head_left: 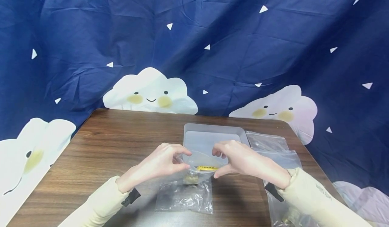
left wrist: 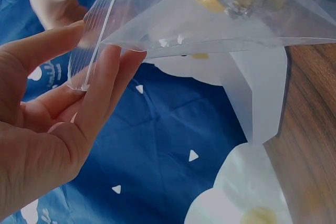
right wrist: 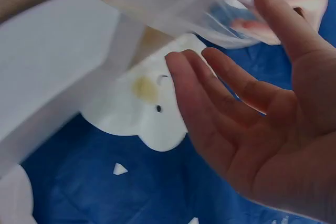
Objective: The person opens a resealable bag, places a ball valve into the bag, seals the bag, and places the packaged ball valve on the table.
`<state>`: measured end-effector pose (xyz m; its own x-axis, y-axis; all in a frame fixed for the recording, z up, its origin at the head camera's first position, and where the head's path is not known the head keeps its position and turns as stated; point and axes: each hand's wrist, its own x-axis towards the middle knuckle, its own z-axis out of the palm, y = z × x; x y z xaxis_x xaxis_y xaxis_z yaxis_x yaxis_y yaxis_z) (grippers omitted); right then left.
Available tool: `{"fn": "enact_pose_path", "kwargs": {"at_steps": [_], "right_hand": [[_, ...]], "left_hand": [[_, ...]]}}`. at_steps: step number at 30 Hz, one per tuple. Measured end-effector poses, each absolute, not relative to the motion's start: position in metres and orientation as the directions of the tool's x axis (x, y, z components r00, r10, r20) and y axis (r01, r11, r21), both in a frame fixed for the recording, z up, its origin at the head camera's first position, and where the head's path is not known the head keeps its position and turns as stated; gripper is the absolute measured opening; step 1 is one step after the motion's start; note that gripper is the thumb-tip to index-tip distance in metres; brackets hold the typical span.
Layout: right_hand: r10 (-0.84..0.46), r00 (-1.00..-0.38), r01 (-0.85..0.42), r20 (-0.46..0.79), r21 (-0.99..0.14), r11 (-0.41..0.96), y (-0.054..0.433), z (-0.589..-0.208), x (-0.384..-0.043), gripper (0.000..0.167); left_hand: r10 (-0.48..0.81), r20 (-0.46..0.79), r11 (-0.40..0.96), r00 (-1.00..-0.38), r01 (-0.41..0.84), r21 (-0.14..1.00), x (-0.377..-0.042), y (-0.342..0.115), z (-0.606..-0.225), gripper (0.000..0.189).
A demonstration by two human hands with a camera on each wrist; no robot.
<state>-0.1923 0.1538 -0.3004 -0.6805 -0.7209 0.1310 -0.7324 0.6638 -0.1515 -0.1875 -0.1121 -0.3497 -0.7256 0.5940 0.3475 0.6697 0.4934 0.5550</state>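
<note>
A clear zip bag [left wrist: 157, 17] hangs between the hands above the table, its mouth parted. My left hand [head_left: 162, 159] pinches one end of its zip edge between thumb and fingers. Inside the bag, a yellow strip with dark print [head_left: 207, 168] and a shiny brass-coloured piece [head_left: 191, 178] show through the plastic. The right hand [head_left: 238, 158] is at the bag's other side, fingers spread and loosely bent, thumb close to the plastic. In the right wrist view its palm [right wrist: 273, 140] faces the bag and grips nothing.
A grey tray [head_left: 214, 128] stands on the wooden table [head_left: 133, 132] behind the hands. Another clear bag [head_left: 185, 198] lies on the table below them. At the right, flat clear bags [head_left: 271, 142] overlap, and a nearer bag holds a brass-coloured piece [head_left: 291, 216].
</note>
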Motion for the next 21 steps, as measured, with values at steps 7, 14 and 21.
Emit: {"fn": "enact_pose_path", "kwargs": {"at_steps": [7, 14, 21], "right_hand": [[-0.655, -0.748, -0.664, 0.113, -0.085, 0.743, 0.165, -0.317, -0.191, 0.033], [-0.643, -0.737, -0.670, 0.207, -0.106, 0.734, 0.172, -0.318, -0.195, 0.024], [-0.643, -0.711, -0.696, 0.286, -0.154, 0.701, 0.174, -0.317, -0.199, 0.020]], "left_hand": [[0.604, 0.345, 0.482, -0.719, 0.674, 0.560, -0.188, -0.115, -0.349, 0.036], [0.600, 0.370, 0.480, -0.709, 0.689, 0.543, -0.190, -0.123, -0.351, 0.023], [0.548, 0.417, 0.441, -0.725, 0.674, 0.593, -0.190, -0.134, -0.353, 0.030]]}}
